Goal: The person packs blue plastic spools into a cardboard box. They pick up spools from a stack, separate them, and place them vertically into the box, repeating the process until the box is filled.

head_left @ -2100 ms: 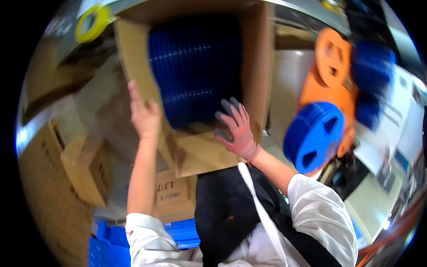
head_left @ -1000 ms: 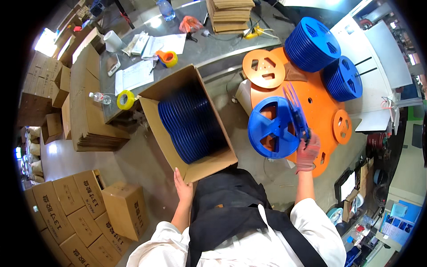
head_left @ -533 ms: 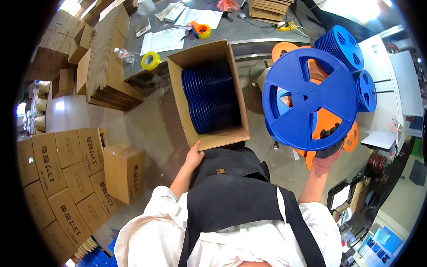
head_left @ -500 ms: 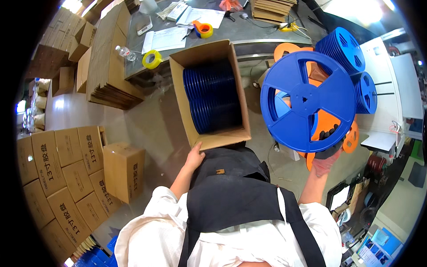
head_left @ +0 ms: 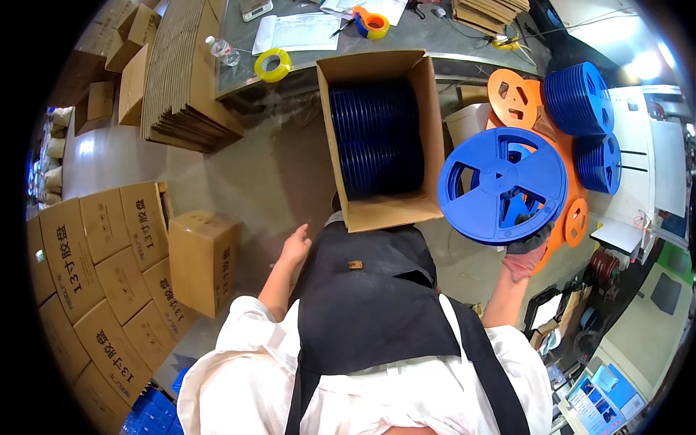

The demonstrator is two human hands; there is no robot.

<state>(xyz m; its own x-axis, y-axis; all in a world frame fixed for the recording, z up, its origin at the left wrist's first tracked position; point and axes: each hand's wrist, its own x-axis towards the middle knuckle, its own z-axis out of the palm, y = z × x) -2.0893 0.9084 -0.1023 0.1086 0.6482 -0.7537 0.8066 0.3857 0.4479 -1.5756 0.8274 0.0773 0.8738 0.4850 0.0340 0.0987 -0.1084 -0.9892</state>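
My right hand (head_left: 529, 250), in a grey and pink glove, is closed on the lower right rim of a blue plastic reel (head_left: 500, 192) with wide cutouts. The reel hangs to the right of an open cardboard box (head_left: 432, 138), apart from it. Two rows of dark blue reels (head_left: 377, 138) stand on edge inside that box. My bare left hand (head_left: 296, 245) is off the box's near left corner, holding nothing, fingers partly stretched out.
Stacks of blue reels (head_left: 578, 99) stand at the right among orange discs (head_left: 512, 98). A metal table (head_left: 304, 69) behind the box carries yellow tape (head_left: 272, 65), papers and a bottle. Flattened cartons (head_left: 181, 80) and closed boxes (head_left: 94, 283) stand at the left.
My left hand has let go of the box's near edge and moved left. The blue reel in my right hand has moved lower and tilted away. The view has shifted.
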